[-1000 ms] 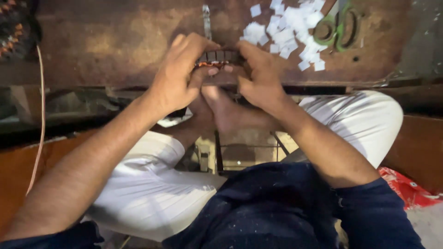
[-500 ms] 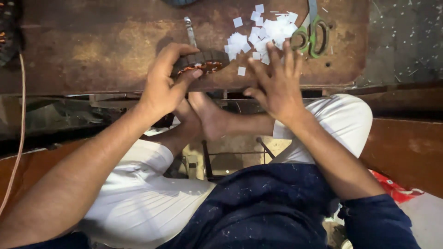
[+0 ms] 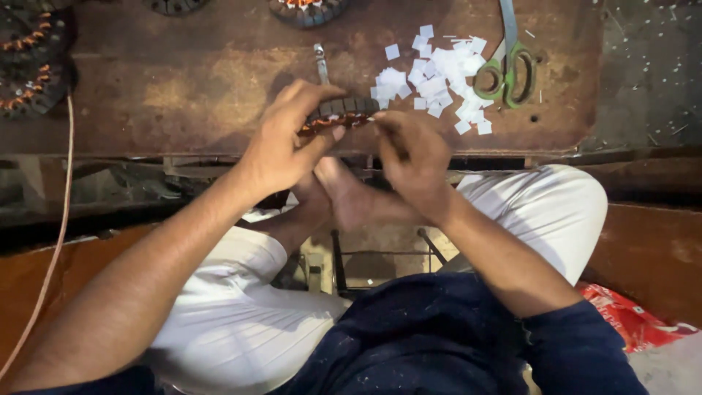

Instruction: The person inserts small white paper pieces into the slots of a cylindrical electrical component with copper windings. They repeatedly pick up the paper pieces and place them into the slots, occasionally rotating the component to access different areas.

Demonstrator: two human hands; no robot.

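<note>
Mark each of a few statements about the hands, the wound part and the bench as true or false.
1. The left hand grips the dark ring-shaped wound part. True.
2. The right hand holds the scissors. False: the green-handled scissors lie apart on the wooden bench, untouched.
3. Small white paper squares lie scattered beside the scissors. True.
4. The right hand's fingertips meet the wound part's edge. True.
5. The paper squares are stacked on the person's lap. False: they lie on the bench.
</note>
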